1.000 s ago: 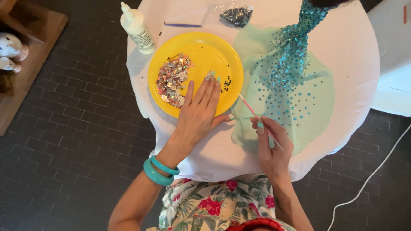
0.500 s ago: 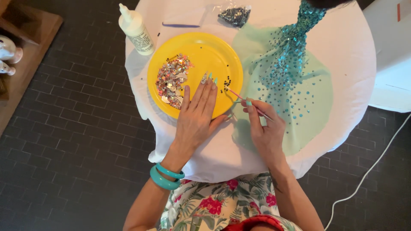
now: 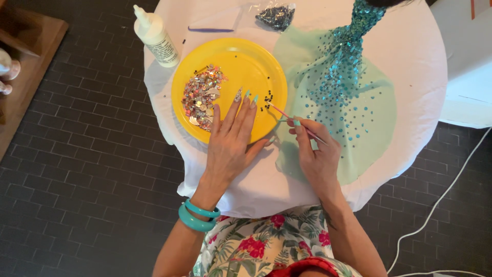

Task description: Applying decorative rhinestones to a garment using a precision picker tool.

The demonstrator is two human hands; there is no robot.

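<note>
The left hand (image 3: 230, 141) lies flat and open on the yellow plate (image 3: 241, 61), palm down, fingers spread toward 12 o'clock, gripping nothing. The heap of silver sequins (image 3: 202, 96) sits on the plate at 11 o'clock from this hand, just beside the little finger. A few dark beads (image 3: 266, 100) lie on the plate at 1 o'clock from its fingertips.

The right hand (image 3: 318, 154) is closed in a pinch on a thin pink stick (image 3: 294, 119), thumb and forefinger clamped around its shaft. The stick runs toward 10 o'clock from the hand, its tip over the plate's rim right next to the dark beads, close to the left hand's index finger.

The green fabric (image 3: 369, 113) spreads on the white table (image 3: 415, 46) at 1 o'clock from the right hand, with blue sequins thick along a strip running up to 12. A glue bottle (image 3: 155, 36) stands at 10 o'clock from the plate, and a clear bag of beads (image 3: 277, 16) lies at 12. Two teal bangles (image 3: 197, 216) ring the left wrist.
</note>
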